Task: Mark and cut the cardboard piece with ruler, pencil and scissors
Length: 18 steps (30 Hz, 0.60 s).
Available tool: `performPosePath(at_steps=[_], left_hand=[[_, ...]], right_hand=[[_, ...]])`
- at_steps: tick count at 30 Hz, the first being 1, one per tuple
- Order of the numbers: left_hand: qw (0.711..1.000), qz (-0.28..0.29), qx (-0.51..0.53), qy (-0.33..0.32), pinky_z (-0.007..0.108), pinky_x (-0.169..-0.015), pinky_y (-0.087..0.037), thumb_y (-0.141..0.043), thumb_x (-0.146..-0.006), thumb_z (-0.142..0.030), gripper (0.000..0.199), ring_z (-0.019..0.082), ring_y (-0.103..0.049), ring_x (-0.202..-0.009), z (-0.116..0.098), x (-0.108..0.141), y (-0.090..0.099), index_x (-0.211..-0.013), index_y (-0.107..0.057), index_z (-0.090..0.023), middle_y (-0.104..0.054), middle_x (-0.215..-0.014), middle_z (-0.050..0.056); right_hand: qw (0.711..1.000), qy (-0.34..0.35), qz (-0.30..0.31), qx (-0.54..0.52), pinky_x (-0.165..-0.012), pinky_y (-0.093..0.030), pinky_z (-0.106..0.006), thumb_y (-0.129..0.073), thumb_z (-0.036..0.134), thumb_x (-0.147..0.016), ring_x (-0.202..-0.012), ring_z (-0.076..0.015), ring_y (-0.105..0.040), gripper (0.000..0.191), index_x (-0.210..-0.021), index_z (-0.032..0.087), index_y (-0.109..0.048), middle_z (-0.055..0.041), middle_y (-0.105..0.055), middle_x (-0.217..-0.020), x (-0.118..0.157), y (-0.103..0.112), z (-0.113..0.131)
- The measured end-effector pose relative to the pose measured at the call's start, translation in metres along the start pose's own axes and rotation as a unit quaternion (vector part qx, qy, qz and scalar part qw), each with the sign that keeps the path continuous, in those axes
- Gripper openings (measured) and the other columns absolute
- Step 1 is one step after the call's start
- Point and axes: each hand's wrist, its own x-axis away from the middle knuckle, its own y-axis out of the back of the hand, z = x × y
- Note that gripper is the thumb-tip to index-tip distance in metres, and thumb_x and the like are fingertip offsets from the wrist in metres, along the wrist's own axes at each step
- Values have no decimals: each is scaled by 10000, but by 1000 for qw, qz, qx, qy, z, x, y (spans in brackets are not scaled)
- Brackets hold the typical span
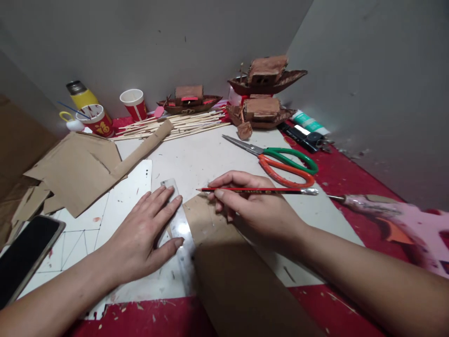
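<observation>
My left hand (149, 234) lies flat with its fingers stretched out, pressing on a clear ruler (185, 255). The ruler lies along the left edge of a strip of brown cardboard (224, 262). In my right hand (256, 206) a red and black pencil (259, 191) is pinched between thumb and fingers, its sharp tip pointing left, just above the cardboard's top edge. The heel of that hand is over the cardboard's right side. Beyond it are scissors (261, 150) with one green and one orange handle, their blades pointing left.
Three brown model boats (189, 100) stand at the back beside thin wooden sticks (199, 122). Left are cardboard pieces (80, 168), a phone (31, 255), paper cups (135, 105) and a yellow bottle (82, 98). A pink glue gun (417, 229) lies right, on the red cloth (351, 182).
</observation>
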Motion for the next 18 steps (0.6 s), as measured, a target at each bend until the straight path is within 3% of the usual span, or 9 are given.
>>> performPosePath(at_steps=[5, 10, 18], left_hand=[[1000, -14, 19, 12, 605, -1171, -248, -452, -990, -363, 637, 353, -125, -1514, -3, 2, -3, -1567, -215, -238, -118, -1661, 166], [999, -29, 23, 11, 660, -1128, -295, -561, -905, -555, 842, 424, -203, -1482, -9, 2, -7, -1577, -168, -233, -201, -1627, 228], [1000, -1, 15, 10, 633, -1148, -278, -566, -877, -611, 909, 412, -209, -1484, -6, -2, -3, -1580, -161, -200, -167, -1640, 219]], right_hand=[[1000, 17, -8, -3, -455, -415, -177, -670, 262, -809, -568, -106, -573, 111, -878, 174, -668, -39, -697, -757, -4, 2, -4], [1000, 17, -10, 3, -466, -422, -186, -655, 236, -803, -560, -102, -561, 109, -887, 168, -659, -33, -692, -749, -4, 2, -1], [999, 39, -2, 30, -518, -442, -206, -638, 222, -819, -590, -111, -594, 105, -904, 164, -660, -33, -696, -765, -4, 3, -2]])
